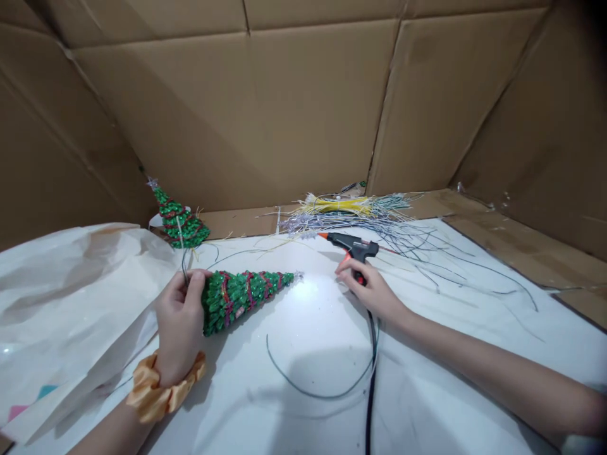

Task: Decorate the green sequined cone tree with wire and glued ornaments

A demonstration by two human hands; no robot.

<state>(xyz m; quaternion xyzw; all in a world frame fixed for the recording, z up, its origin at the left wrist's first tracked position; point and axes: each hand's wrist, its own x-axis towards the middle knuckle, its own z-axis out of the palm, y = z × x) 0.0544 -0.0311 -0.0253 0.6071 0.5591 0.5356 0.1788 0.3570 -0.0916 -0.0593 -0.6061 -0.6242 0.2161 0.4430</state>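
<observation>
My left hand [181, 306] grips a small green Christmas tree [246, 294] at its base. The tree lies on its side, its pale star tip pointing right; dark red trim winds round it. My right hand [363, 284] is closed round the handle of a black and orange glue gun [353, 244], whose orange nozzle points left. From the gun a black cord [371, 385] runs down to the near edge. A thin greenish wire [317, 395] curves over the white table between my hands, one end near my right wrist.
A second green tree [183, 221] stands at the back left beside crumpled white sheeting [85, 291]. Bundled yellow stems [339, 205] and loose purple-grey wires [351, 222] lie along the back. Cardboard walls [237, 114] enclose the white tabletop [294, 360].
</observation>
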